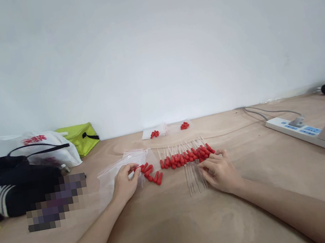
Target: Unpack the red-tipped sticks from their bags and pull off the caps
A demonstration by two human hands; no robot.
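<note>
My left hand [127,183] is closed in a pinch on a red rubber bulb [137,168], partly covered by the fingers. Beside it lies a small group of loose red bulbs [148,171]. My right hand [221,172] has its thumb and fingers drawn together at the side of several thin clear tubes [192,180]; it seems to pinch one, though the fingertips partly hide this. Just beyond the tubes stretches a row of droppers [181,158], their red bulbs towards me and their thin pale stems pointing to the wall.
Clear zip bags [110,181] lie beneath and left of my left hand. Two more bags with red bulbs [154,134] rest near the wall. A white power strip [301,132] is at right. Black bag [25,183], white plastic bag [57,150] and green bag [79,138] stand left.
</note>
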